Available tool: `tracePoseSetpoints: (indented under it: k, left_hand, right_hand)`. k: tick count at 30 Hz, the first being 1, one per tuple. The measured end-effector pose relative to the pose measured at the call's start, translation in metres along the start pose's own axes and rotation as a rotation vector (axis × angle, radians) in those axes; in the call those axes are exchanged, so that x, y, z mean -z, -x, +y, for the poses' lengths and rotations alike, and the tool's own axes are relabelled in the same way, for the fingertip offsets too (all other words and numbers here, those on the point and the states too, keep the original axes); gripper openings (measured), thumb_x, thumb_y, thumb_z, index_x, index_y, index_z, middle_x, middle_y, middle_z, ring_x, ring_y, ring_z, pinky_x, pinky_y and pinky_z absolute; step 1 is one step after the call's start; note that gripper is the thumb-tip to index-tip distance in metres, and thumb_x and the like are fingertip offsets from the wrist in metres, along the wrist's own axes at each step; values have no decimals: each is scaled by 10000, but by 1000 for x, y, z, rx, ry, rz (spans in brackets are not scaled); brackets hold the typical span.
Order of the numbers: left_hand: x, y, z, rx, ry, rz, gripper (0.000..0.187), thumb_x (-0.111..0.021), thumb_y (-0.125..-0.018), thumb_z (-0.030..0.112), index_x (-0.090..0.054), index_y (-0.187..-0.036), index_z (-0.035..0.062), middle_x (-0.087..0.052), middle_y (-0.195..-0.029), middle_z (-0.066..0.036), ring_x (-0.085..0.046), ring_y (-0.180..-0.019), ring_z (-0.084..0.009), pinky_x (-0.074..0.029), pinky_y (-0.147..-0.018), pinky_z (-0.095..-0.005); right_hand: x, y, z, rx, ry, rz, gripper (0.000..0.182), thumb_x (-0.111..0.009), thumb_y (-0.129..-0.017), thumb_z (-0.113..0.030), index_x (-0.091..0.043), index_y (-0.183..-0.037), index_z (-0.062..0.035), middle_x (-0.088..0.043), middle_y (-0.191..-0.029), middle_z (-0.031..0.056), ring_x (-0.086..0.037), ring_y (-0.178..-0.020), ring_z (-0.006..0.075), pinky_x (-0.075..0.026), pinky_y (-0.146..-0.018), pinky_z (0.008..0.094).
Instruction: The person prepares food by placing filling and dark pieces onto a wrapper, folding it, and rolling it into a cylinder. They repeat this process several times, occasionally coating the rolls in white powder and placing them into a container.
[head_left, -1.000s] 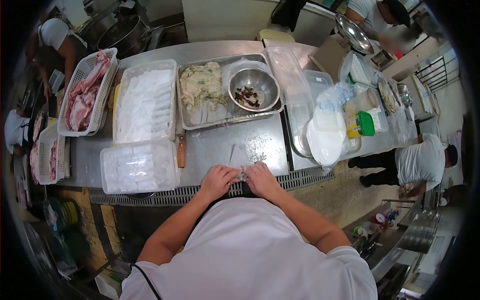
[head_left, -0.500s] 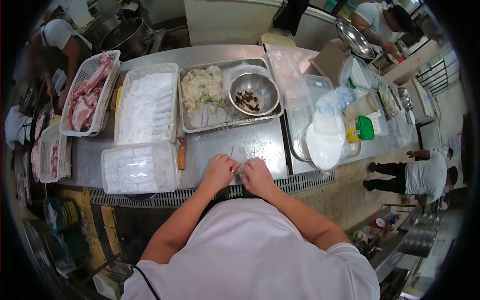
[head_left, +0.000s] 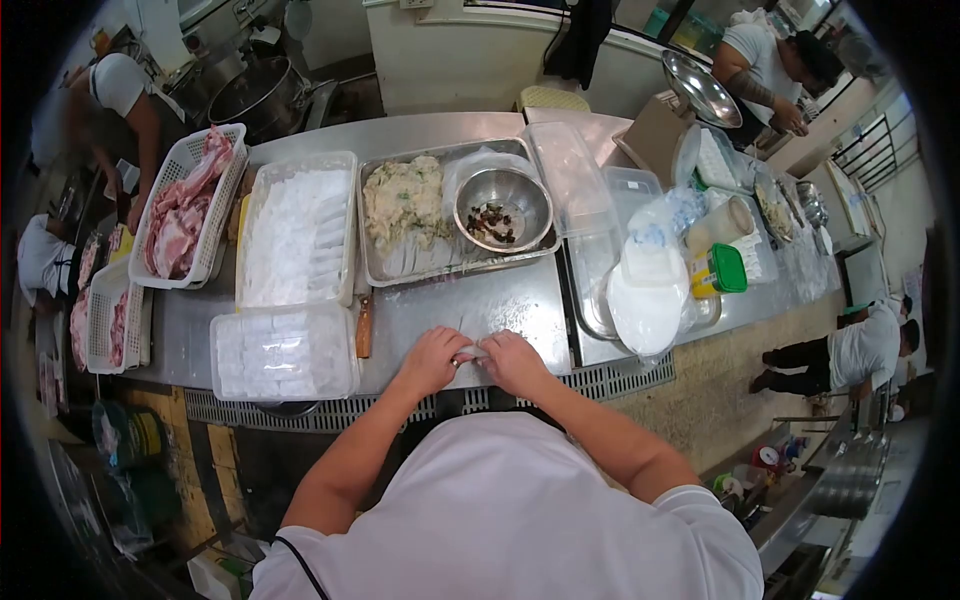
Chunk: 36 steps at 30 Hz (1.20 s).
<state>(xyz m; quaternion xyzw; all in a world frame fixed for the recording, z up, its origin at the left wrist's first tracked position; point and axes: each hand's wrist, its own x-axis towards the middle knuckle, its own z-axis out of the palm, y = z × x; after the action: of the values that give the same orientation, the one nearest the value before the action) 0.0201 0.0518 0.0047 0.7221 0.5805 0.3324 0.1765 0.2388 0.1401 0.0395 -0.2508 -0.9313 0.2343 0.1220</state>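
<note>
Above the bare steel tabletop [head_left: 515, 310], at its front edge, both hands meet around a small pale roll [head_left: 469, 353], its wrapping too small to make out. Closed fingers of my left hand [head_left: 430, 361] grip its left end. My right hand [head_left: 514, 364] pinches the other end. Behind them a metal tray [head_left: 460, 270] bears a lumpy, green-flecked pale mixture [head_left: 405, 200] and a steel bowl [head_left: 535, 210] with dark pieces [head_left: 491, 224] in it. A wooden-handled tool [head_left: 364, 330] lies left of my left hand, its far end hidden.
A tub [head_left: 242, 240] of white wrapped pieces and a lidded clear box [head_left: 285, 350] stand left. Farther left, a white basket [head_left: 205, 262] holds raw meat. On the right are a white oval lid [head_left: 648, 310] and a green-capped container [head_left: 728, 270]. Other people stand around.
The view has shifted slightly, so the table sits a little lower. Both hands still hold the roll, which shows more between the fingers. A person at right has moved rightward.
</note>
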Motion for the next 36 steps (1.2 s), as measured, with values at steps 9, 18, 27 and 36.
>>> tracePoseSetpoints:
  k: [9,18,27,36]
  left_hand:
    - [-5,-5,-1,25,-28,68,293,-787,-934,170,-738,-1212,91,-712,-1159,-106,-648,-1099,-361,-516,-945,-479]
    - [-3,0,2,-6,-57,51,414,-819,-909,199,-720,-1300,103,-712,-1225,-99,-648,-1136,-347,-511,-978,-482]
    - [-5,2,-1,-25,-70,81,421,-825,-915,253,-728,-1299,108,-729,-1215,-89,-660,-1129,-337,-515,-991,-477]
    - [-9,6,-4,12,-95,74,391,-802,-939,292,-728,-1288,132,-740,-1219,-70,-672,-1123,-311,-513,-981,-456]
  right_hand:
    - [-15,-6,9,10,74,113,222,-697,-952,-135,-724,-1137,-16,-668,-1062,173,-643,-1037,375,-530,-923,483]
    - [16,-24,5,-260,-213,54,515,-709,-965,-179,-623,-1428,29,-731,-1085,229,-692,-1046,442,-559,-948,517]
    - [63,-125,28,-407,20,-189,801,-748,-918,-255,-443,-1577,83,-759,-1060,326,-739,-1021,505,-580,-926,574]
    - [4,-195,10,-124,79,-299,681,-774,-914,-261,-570,-1451,106,-783,-910,279,-777,-903,471,-626,-848,515]
